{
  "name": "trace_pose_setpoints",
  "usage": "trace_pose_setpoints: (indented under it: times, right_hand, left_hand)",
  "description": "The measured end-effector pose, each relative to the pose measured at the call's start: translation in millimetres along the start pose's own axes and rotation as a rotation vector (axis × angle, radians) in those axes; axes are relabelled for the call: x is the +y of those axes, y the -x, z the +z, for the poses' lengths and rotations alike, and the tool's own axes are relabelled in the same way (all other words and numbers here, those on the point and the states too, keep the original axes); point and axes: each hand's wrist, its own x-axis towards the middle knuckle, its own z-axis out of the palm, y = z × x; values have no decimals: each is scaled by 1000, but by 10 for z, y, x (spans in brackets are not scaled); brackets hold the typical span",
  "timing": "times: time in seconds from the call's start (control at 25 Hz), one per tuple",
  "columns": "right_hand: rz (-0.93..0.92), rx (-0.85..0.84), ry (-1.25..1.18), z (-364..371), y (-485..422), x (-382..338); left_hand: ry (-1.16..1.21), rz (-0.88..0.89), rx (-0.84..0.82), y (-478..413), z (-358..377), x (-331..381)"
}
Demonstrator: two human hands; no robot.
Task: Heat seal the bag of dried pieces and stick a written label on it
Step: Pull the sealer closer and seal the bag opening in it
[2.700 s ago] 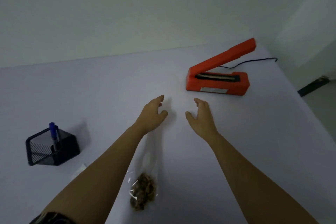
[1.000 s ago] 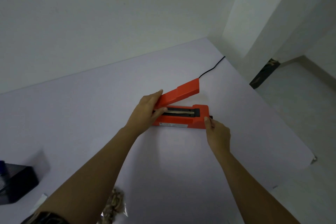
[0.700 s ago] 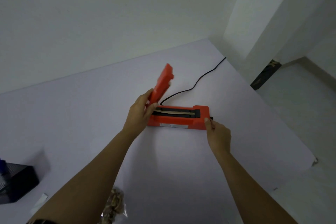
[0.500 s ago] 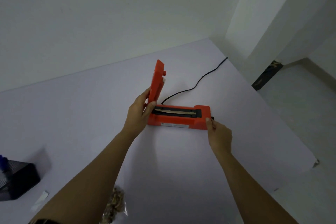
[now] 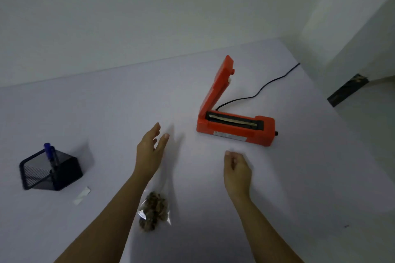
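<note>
An orange heat sealer (image 5: 235, 128) stands on the white table, its lid raised steeply at the left end and the sealing strip exposed. A clear bag of brown dried pieces (image 5: 154, 209) lies flat near the front, partly under my left forearm. My left hand (image 5: 149, 151) hovers above the bag's upper end, fingers spread, holding nothing. My right hand (image 5: 236, 171) is in front of the sealer with fingers curled in, empty. A small white label (image 5: 82, 195) lies left of the bag. A blue pen (image 5: 49, 153) stands in a black mesh holder (image 5: 51, 172).
The sealer's black cord (image 5: 263, 87) runs back right to the table's far corner. The table's right edge (image 5: 361, 145) drops to the floor. A white wall rises behind the table.
Both hands let go of the sealer and drew back toward me; the lid stays up. My view swung left, bringing the bag, label and pen holder into sight.
</note>
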Motion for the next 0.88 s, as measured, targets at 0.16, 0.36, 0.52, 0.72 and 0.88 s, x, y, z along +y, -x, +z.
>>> trace_pose_setpoints:
  times: [0.16,0.36,0.52,0.72,0.88]
  right_hand:
    - [12,-297,121,535,233,-134]
    - [-40,-476,189,913,425,-342]
    - [31,-537,163,1071,440,-377]
    - [51,-574,114,1054,446,-388]
    - [153,-659,-146,941,538,-382]
  left_hand:
    - [-92,-183,108,343,-264,-515]
    - [-210,-318,134,533,-374,-746]
    - [-131,-400,152,572,-328,-706]
    - [325,-548,72,573,-361,-755]
    - [493,-442,-36,640,-404,-689]
